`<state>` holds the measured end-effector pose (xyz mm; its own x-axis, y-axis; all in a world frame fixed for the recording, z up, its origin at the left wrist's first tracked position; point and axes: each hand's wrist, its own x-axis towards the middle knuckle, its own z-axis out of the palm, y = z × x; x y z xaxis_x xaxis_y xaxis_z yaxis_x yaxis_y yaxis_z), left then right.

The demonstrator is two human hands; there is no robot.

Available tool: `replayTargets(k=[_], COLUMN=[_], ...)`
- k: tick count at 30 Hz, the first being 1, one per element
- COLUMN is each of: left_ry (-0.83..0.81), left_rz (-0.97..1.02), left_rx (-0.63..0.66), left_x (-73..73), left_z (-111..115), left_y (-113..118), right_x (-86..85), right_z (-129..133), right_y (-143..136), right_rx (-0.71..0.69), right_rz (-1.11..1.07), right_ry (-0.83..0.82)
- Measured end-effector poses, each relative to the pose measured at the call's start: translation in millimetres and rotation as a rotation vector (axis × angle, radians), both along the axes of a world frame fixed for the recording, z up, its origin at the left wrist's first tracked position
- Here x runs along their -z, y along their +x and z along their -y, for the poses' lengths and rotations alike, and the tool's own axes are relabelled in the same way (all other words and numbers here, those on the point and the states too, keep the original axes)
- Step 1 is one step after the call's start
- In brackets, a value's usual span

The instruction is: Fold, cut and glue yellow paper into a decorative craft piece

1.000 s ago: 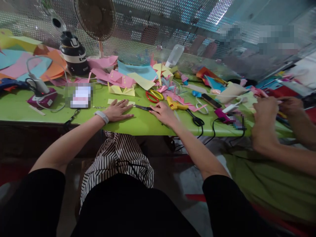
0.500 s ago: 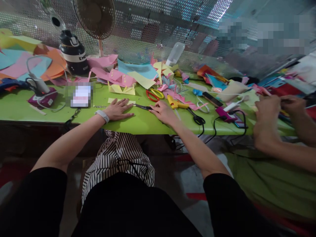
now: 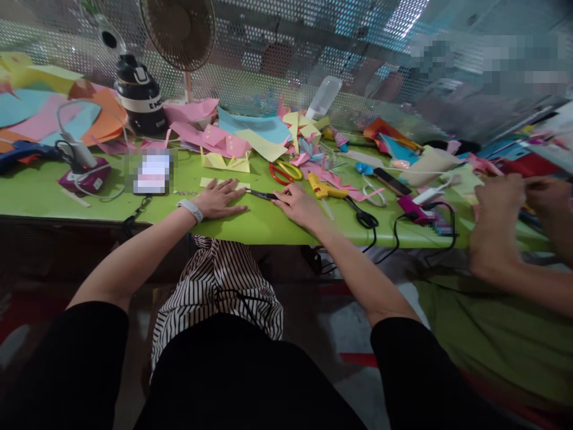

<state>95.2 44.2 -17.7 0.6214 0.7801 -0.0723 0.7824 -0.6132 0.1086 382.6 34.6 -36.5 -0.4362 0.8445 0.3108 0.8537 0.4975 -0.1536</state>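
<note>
My left hand lies flat with fingers spread, pressing a pale yellow paper strip onto the green table. A white band circles that wrist. My right hand is closed around a slim black tool that looks like tweezers. Its tip points left and meets a small pale piece beside my left fingertips; the piece is too small to make out. Behind my hands stands a folded yellow paper. Red-and-yellow-handled scissors and a yellow glue gun lie near my right hand.
A phone and a purple power block lie to the left. Coloured paper, a black bottle and a fan line the back. Black-handled scissors and cables lie right. Another person's hands work at far right.
The whole view has shifted slightly, so things appear a little further right. My left hand stays flat and my right hand keeps its hold on the tool.
</note>
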Motion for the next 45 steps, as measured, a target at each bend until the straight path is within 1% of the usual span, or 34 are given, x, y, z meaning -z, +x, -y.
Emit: replayTargets(k=[4, 8, 13, 19, 26, 29, 33, 38, 45], left_ry=[-0.023, -0.031, -0.029, -0.033, -0.038, -0.043, -0.035, -0.025, -0.028], left_rz=[-0.008, -0.004, 0.012, 0.013, 0.007, 0.011, 0.006, -0.002, -0.003], left_rx=[-0.016, -0.02, -0.032, -0.016, -0.012, -0.01, -0.014, -0.008, -0.018], left_x=[1.1, 2.8, 2.9, 0.1, -2.0, -1.9, -1.5, -1.2, 0.4], left_z=[-1.5, -2.5, -2.2, -0.8, 0.9, 0.8, 1.2, 1.6, -0.5], left_y=[-0.3, -0.7, -0.7, 0.3, 0.8, 0.9, 1.4, 1.5, 1.7], right_x=[3.8, 5.8, 5.1, 5.2, 1.0, 1.8, 3.6, 0.9, -1.2], right_z=[0.1, -2.3, -3.4, -4.6, 2.7, 5.0, 3.1, -7.0, -18.5], right_y=[2.0, -3.0, -8.6, -9.7, -5.2, -3.7, -6.6, -4.0, 0.7], right_rx=[-0.002, 0.016, 0.024, 0.02, -0.001, -0.004, 0.031, -0.05, -0.088], right_rz=[-0.002, 0.005, 0.016, 0.008, -0.001, -0.007, 0.005, 0.029, 0.026], right_ry=[0.023, 0.05, 0.044, 0.055, -0.007, 0.007, 0.037, 0.004, -0.014])
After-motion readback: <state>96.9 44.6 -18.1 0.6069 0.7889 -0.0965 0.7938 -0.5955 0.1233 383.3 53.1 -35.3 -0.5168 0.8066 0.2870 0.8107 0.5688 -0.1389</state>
